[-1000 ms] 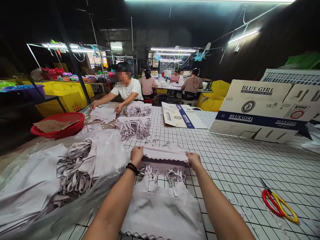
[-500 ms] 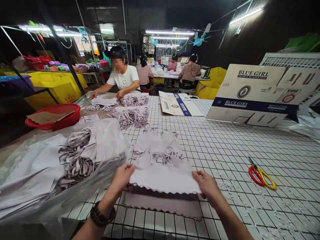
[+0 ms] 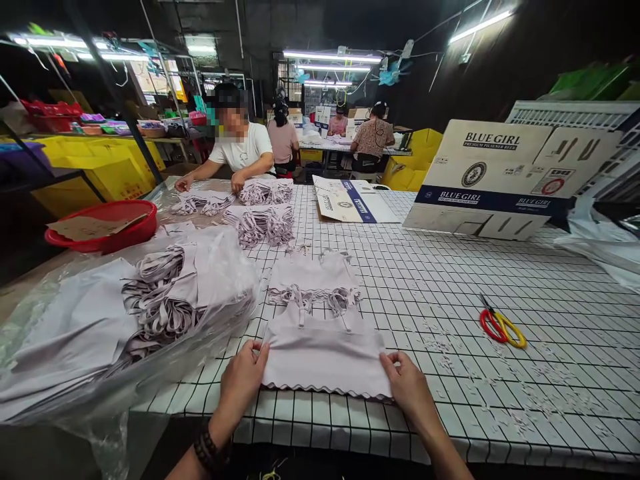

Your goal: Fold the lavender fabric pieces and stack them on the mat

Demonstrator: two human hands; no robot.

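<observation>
A pale grey fabric bag (image 3: 325,353) with a zigzag-cut edge lies flat on the white checked table (image 3: 450,300), its handles pointing away from me. My left hand (image 3: 243,381) pinches its near left corner. My right hand (image 3: 407,383) pinches its near right corner. A second bag (image 3: 313,272) of the same cloth lies just beyond, handles meeting the first one's.
A clear plastic sack (image 3: 125,313) of the same bags fills the left. Red and yellow scissors (image 3: 503,327) lie to the right. Beer cartons (image 3: 495,180) stand behind. A red basin (image 3: 100,223) sits far left. A person in a white shirt (image 3: 240,150) sorts bag stacks (image 3: 260,223) across the table.
My hands carried the folded bag toward me from the far stack and laid it flat near the table's front edge. The camera dipped lower.
</observation>
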